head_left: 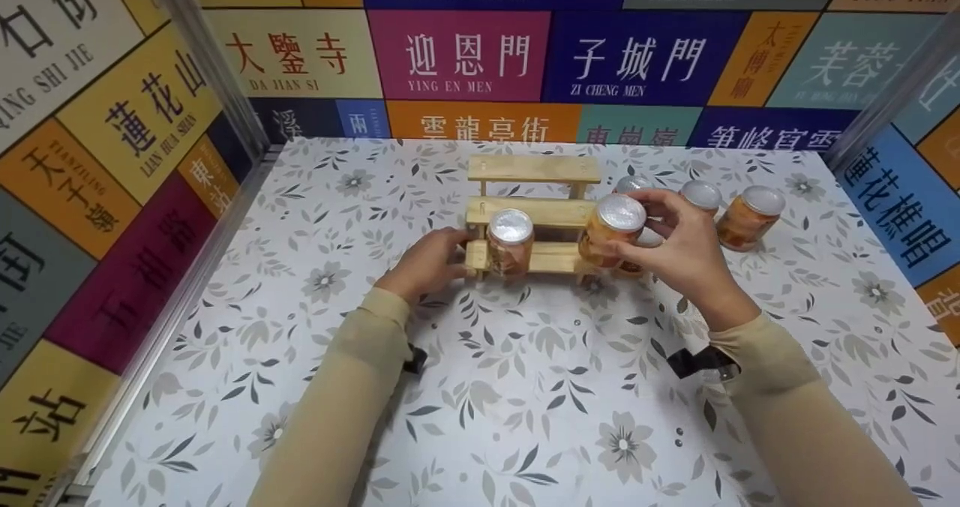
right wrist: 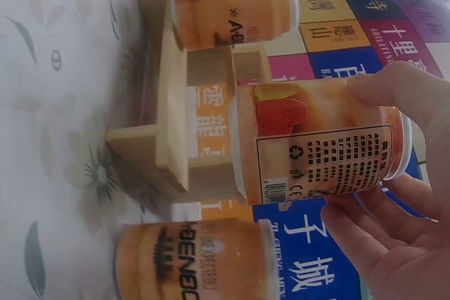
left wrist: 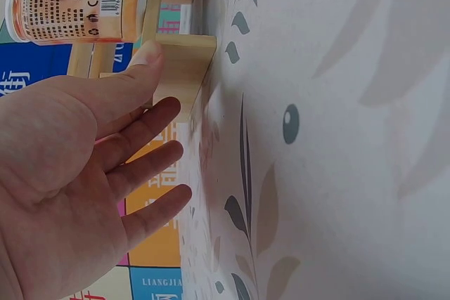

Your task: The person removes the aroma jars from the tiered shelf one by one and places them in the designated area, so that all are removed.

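A small three-step wooden rack (head_left: 534, 168) stands on the table. An orange-labelled can (head_left: 512, 241) with a silver lid sits upright at the left of its lowest step. My left hand (head_left: 431, 263) is at the rack's left end, its thumb touching the step's edge in the left wrist view, the other fingers extended. My right hand (head_left: 686, 248) grips a similar can (right wrist: 316, 138) near its lid between thumb and fingers. This can is raised over the right end of the lowest step, apart from it in the right wrist view.
Several more cans stand right of the rack, among them a can (head_left: 752, 218) at the far right and another (right wrist: 197, 261) partly hidden under my right hand in the head view. The table (head_left: 525, 417) has a leaf-patterned cover. Sign-printed walls (head_left: 465, 53) enclose its back and sides.
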`<state>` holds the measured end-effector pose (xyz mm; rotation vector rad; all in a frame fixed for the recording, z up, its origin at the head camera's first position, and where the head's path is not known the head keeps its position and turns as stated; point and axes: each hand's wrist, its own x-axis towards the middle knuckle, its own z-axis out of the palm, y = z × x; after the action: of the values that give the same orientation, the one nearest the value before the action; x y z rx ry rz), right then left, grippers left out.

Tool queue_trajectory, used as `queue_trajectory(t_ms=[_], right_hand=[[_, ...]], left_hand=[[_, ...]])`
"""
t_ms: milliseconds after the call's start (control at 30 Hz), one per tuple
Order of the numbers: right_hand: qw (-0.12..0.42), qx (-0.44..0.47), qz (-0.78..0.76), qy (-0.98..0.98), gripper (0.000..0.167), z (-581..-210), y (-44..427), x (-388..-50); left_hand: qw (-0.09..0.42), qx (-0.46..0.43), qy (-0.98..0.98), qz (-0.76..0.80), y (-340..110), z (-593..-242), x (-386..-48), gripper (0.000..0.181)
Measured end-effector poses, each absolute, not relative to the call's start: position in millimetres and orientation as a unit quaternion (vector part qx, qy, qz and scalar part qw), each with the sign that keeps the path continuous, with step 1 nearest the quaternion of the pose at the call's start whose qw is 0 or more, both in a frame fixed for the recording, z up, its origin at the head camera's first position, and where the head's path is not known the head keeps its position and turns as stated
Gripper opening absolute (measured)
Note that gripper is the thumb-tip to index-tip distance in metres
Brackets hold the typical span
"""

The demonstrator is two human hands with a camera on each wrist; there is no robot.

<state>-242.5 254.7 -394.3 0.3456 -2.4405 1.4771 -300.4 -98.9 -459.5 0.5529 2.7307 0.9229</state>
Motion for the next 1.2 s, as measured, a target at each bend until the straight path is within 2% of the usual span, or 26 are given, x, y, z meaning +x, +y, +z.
queue_trajectory(t_ms=[633,933,1200], right_hand=[[0.176,0.028,0.501,-0.847,0.071,-373.6,326.0,-236.2],[0.18,-0.024,0.471,-0.863,0.073,-390.4,354.4,-239.1],[0.161,-0.057,0.428,-0.887,0.074,-413.8,370.1,-246.6]], left_hand=[[0.112,0.181,0.926,0.313,-99.8,-457.5,-298.3,0.061],[0.121,0.164,0.925,0.321,-98.4,-458.9,-298.4,0.063],[0.117,0.167,0.928,0.313,-97.7,-457.7,-298.7,0.063]])
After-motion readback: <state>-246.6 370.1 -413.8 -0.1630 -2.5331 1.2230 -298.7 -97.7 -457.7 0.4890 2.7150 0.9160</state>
